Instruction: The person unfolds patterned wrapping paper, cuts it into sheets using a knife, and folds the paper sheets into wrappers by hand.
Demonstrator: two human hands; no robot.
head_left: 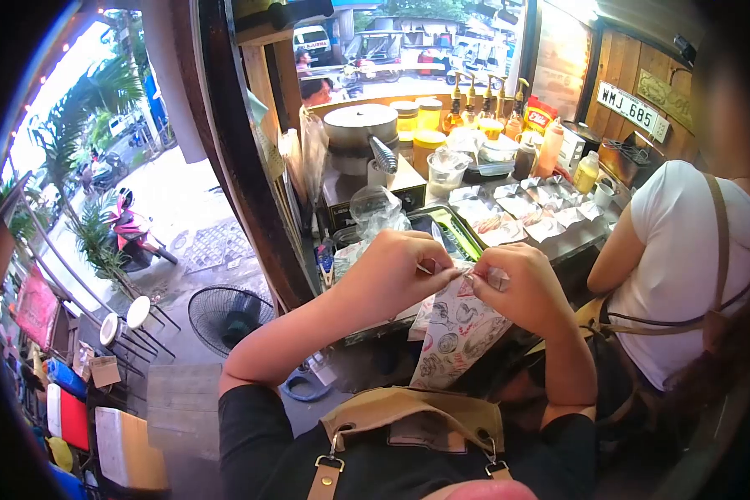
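Hanging at six o'clock below the left hand (417, 265) and right hand (512, 287), printed paper (458, 333) was pinched by both, fingers curled nearly shut, forearms angled inward.

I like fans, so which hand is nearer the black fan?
Your left hand: it's to the right of the black fan, and your right hand is farther right.

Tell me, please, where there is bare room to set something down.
The grey panel, this side of the fan and right of the tan-topped box, looks bare. So does some paving beyond the motorbike. The pot, jars and bottles crowd the counter; the left hand, right hand and patterned paper fill its near side.
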